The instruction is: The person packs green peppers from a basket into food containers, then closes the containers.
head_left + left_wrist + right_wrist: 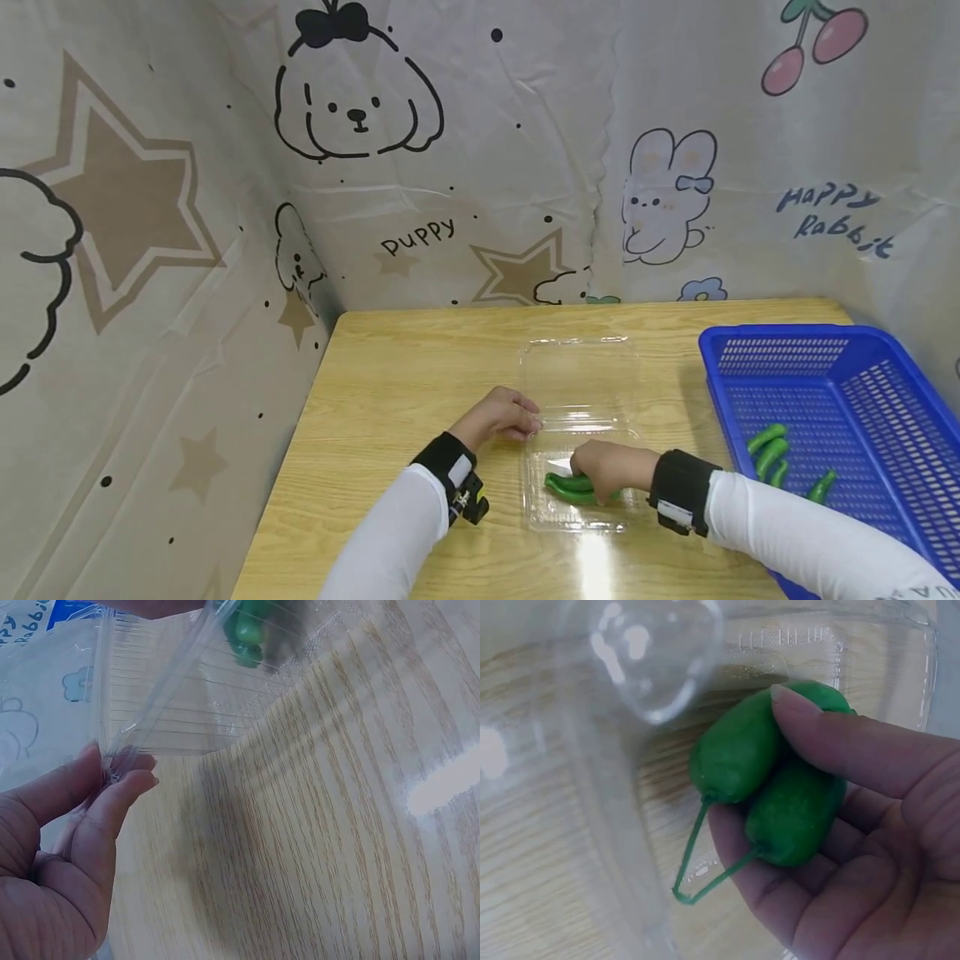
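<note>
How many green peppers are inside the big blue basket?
4: upper pepper, middle pepper and lower pepper bunched left in the blue basket; another pepper alone, right of them. More may hide behind the white sleeve.

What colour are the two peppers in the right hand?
The two peppers are green; the right wrist view shows them best.

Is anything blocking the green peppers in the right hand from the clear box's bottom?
Nothing visible. The right hand holds the green peppers within the near half of the clear box; the lid is open on the far side, and the left hand pinches the box's left edge.
</note>
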A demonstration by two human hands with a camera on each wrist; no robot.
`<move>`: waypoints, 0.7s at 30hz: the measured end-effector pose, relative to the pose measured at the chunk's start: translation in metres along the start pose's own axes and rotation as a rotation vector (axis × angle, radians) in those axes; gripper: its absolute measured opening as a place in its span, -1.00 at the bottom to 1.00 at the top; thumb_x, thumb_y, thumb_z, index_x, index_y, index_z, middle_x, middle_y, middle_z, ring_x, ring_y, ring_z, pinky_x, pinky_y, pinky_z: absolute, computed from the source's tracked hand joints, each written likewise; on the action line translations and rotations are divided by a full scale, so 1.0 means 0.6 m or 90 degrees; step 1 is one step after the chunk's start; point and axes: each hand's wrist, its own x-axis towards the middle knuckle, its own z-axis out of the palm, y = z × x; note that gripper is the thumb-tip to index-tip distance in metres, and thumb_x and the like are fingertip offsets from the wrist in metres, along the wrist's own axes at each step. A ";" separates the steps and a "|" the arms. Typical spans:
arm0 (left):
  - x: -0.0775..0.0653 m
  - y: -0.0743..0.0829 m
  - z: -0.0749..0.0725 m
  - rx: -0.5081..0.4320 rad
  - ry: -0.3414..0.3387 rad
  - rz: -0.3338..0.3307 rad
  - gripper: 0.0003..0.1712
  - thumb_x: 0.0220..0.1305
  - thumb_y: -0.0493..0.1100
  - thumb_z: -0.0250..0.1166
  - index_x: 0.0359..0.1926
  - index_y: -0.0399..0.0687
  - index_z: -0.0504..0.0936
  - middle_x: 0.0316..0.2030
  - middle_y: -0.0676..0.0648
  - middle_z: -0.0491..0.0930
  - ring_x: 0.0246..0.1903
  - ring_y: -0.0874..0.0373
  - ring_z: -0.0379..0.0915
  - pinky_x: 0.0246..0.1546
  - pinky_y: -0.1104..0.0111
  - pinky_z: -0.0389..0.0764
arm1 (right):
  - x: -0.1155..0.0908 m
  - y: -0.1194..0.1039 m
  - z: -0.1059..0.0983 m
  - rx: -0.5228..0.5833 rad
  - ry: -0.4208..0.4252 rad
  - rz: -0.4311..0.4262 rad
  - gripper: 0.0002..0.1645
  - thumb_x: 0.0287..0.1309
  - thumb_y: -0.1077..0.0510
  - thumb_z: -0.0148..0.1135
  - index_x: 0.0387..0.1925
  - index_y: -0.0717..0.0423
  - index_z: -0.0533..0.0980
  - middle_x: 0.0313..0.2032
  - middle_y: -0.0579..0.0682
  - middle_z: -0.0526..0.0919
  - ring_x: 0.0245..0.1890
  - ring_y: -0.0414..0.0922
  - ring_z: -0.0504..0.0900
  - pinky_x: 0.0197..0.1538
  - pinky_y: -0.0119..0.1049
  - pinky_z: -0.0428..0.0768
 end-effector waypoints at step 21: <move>0.005 -0.001 -0.001 0.000 -0.018 0.032 -0.62 0.07 -0.47 0.33 -0.04 -0.45 0.54 -0.52 -0.07 0.60 -0.56 0.22 0.52 -0.42 0.36 0.70 | 0.000 0.011 -0.003 0.061 0.092 -0.022 -0.56 -0.43 0.59 0.32 -0.38 0.22 0.51 -0.44 -0.01 0.56 -0.45 -0.16 0.43 -0.42 -0.36 0.49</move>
